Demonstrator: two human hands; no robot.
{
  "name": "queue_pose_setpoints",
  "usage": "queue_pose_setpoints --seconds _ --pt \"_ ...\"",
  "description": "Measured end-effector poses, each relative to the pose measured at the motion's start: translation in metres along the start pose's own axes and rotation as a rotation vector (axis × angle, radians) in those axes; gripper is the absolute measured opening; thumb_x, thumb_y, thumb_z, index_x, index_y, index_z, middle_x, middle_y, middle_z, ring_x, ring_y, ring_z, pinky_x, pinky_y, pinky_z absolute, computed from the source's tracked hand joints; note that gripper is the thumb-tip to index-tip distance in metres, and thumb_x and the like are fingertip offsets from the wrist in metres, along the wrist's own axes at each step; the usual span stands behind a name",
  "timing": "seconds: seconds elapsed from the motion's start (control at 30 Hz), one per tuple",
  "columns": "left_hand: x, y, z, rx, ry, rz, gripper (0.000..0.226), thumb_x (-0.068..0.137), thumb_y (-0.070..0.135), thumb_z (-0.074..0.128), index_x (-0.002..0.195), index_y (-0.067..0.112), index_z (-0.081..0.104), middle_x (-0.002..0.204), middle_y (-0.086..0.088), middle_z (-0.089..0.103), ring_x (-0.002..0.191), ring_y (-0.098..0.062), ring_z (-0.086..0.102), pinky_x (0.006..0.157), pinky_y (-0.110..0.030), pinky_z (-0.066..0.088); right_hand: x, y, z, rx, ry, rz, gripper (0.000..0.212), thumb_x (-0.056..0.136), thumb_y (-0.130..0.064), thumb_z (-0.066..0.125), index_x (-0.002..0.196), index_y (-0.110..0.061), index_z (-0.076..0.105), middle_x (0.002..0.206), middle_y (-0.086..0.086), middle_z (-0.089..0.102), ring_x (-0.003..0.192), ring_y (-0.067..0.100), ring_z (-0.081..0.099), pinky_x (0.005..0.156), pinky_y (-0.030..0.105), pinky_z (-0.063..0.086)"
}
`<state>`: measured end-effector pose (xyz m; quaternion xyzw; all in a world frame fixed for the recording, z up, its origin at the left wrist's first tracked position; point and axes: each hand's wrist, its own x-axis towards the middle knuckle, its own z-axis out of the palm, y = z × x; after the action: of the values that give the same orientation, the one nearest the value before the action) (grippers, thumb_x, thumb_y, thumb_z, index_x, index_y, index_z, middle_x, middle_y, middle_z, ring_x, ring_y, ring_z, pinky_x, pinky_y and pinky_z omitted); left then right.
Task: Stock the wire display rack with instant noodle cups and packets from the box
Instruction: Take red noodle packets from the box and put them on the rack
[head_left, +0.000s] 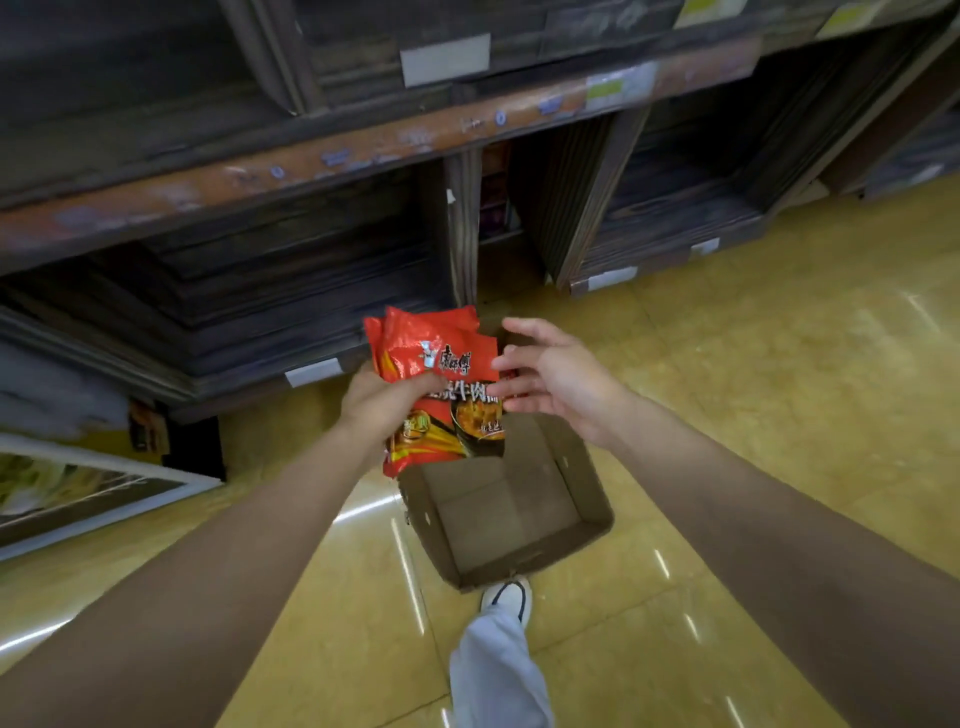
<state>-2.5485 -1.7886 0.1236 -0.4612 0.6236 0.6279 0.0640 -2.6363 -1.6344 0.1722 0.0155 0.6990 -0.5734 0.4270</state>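
Red plastic noodle packets (439, 384) fill the middle of the frame — at least two, stacked and overlapping, with white lettering and a picture of a bowl of noodles. The left hand (387, 402) grips them from the left side, thumb curled across the front. The right hand (553, 374), just to the right, has its fingers spread and relaxed, the fingertips at the packets' right edge; it grasps nothing firmly.

Below the hands, in the lower centre, a brown cardboard box (587, 499) sits on the glossy yellow floor (779, 389). The part of its bottom that shows is bare — no cups or packets remain there, though the packets hide its far end.

Across the upper half of the frame run dark shelves (270, 291) with white price tags on their edges. They are blurred, and no stocked goods can be made out on them.

Judging from the bare box, this handful looks like the last of the stock, with only its placing left to do. A white shoe (506, 597) and pale trouser leg show at the bottom centre.
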Motion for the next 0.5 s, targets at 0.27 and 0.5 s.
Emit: queue_pose_setpoints --seconds 0.27,0.5 --pt "-0.140 0.059 -0.076 -0.186 -0.179 0.130 0.046 0.071 0.024 0.079 0.110 0.014 0.058 0.096 -0.010 0.072 0.082 -0.026 0.071 0.068 -0.033 0.057 -0.126 -0.052 0.041 -0.274 0.155 -0.161 0.091 0.081 -0.043 0.069 0.149 -0.013 0.015 0.144 0.007 0.042 0.126 0.022 0.045 0.094 0.033 0.037" --pt "-0.276 0.119 -0.138 -0.316 -0.384 0.307 0.045 0.076 0.037 0.068 0.112 0.011 0.063 0.093 -0.012 0.074 0.078 -0.029 0.072 0.080 -0.042 0.056 -0.248 -0.118 0.068 -0.282 0.147 -0.315 0.048 0.075 -0.033 0.077 0.112 -0.013 0.052 0.108 0.007 0.067 0.095 0.022 0.065 0.089 0.042 0.052"
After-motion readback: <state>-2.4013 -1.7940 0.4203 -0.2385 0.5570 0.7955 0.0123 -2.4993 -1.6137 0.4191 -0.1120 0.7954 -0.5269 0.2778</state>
